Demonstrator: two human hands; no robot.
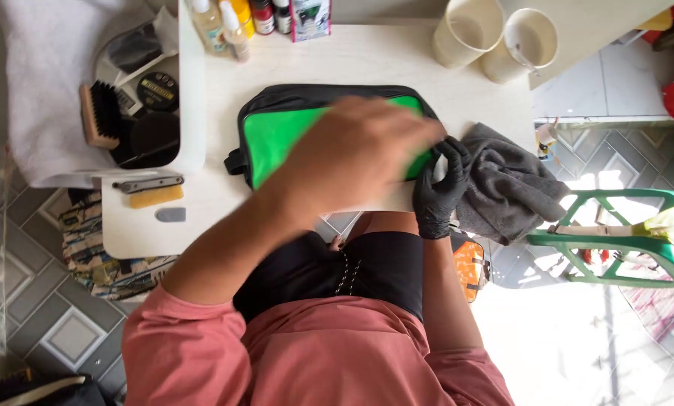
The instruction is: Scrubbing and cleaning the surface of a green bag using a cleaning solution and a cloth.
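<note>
The green bag [277, 135] on the worktop [367, 60] is being pressed by the flat, open-fingered left hand [352, 150]; its edge is being pinched by the gloved right hand [441, 184] beside a grey cloth [510, 188].

A small shoe-and-bag care workshop: a white counter [367, 60] carries a wooden bristle brush [100, 114], round polish tin [157, 91], small dye bottles [232, 22] and a grey cloth [510, 188].

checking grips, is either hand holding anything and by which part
The gloved right hand grips the green bag at its right end. The bare left hand lies flat on top, blurred; no clear grasp.
</note>
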